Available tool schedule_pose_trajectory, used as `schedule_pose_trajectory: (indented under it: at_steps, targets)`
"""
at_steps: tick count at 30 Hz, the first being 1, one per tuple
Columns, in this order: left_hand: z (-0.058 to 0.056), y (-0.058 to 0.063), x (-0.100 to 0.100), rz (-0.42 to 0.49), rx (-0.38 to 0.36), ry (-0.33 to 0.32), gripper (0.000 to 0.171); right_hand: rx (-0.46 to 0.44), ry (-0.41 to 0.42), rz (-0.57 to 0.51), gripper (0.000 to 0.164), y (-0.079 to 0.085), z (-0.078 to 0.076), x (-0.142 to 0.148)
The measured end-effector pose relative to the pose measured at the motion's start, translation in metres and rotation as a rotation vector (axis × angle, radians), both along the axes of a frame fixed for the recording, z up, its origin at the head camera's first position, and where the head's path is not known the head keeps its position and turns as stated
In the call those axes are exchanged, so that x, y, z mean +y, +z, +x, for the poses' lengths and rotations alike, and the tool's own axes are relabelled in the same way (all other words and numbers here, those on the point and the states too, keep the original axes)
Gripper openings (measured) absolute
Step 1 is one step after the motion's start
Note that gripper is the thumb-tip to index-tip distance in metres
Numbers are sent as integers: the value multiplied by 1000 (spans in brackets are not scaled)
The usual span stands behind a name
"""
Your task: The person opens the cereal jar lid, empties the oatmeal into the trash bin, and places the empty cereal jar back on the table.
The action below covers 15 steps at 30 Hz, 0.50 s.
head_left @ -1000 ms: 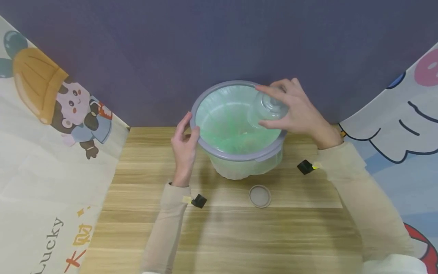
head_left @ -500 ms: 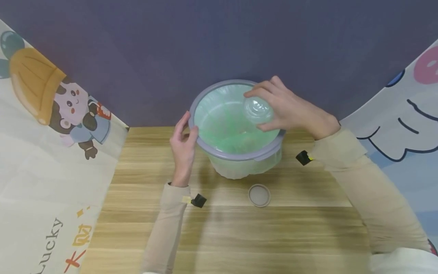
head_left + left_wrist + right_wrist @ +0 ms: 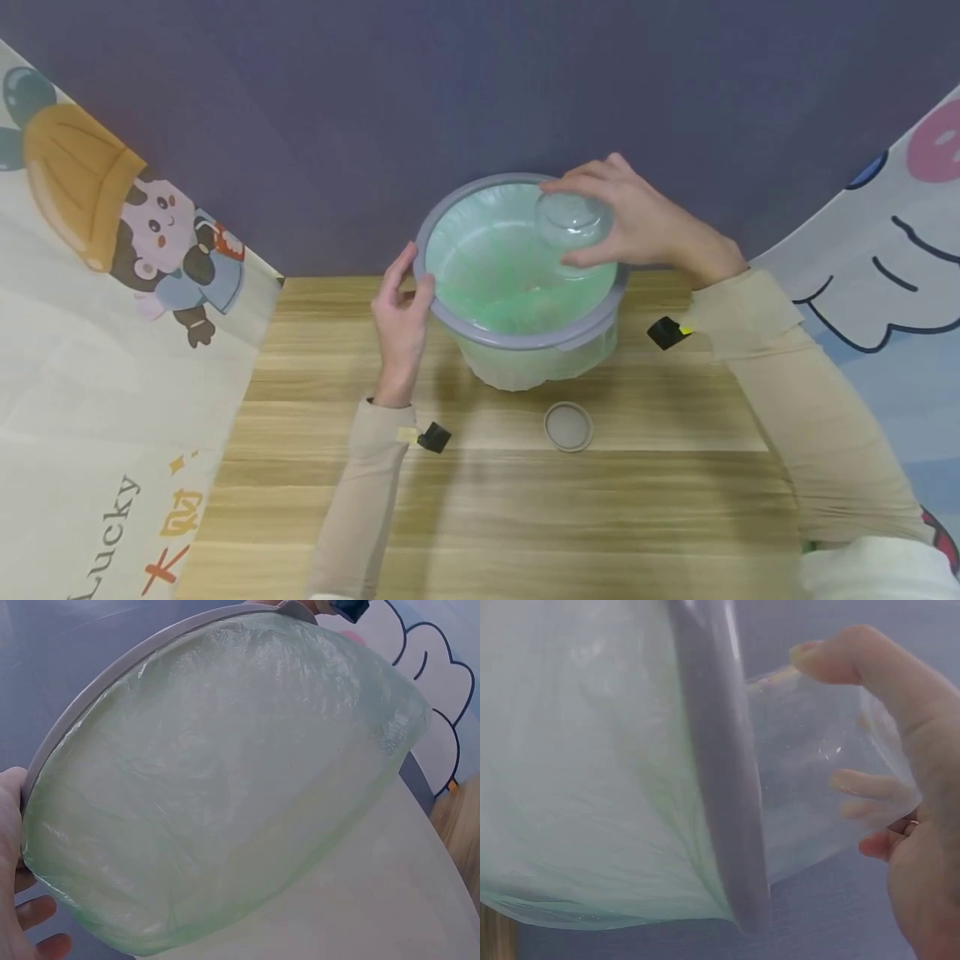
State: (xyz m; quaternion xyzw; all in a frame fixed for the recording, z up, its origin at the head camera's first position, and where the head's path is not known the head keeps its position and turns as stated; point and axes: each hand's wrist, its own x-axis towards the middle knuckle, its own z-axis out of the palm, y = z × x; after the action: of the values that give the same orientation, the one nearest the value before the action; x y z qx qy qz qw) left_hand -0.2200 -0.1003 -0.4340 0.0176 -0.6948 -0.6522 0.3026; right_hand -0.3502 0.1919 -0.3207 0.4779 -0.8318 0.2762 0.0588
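A trash bin with a grey-lavender rim (image 3: pixel 517 341) and a pale green plastic liner (image 3: pixel 491 250) stands at the back of the table. My left hand (image 3: pixel 401 333) holds the rim's left side between thumb and fingers. Over the right part of the opening, my right hand (image 3: pixel 648 218) grips a clear jar (image 3: pixel 573 220) round its side. In the right wrist view the jar (image 3: pixel 802 780) lies tipped, its mouth end hidden behind the bin's rim (image 3: pixel 724 765). Whether anything is inside the jar I cannot tell. The bin's contents are blurred.
A small round grey-beige lid (image 3: pixel 567 427) lies on the wooden table (image 3: pixel 600 517) in front of the bin. Right behind the bin rises a dark blue wall (image 3: pixel 360 125). Printed cartoon panels (image 3: pixel 97 333) flank both sides.
My right hand carried the jar leftward over the bin and tipped it more, then shifted it slightly back and away. My left hand stays on the rim; bin and lid have not moved.
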Motion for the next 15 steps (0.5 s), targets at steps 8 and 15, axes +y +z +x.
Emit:
schedule_pose_trajectory:
  at_steps: [8,15]
  targets:
    - [-1,1,1,13,10,-1,49,69,64,98,76,2,-2,-8]
    - [1,1,1,-27,-6,16,47,174,170,184,77,6,3,-20]
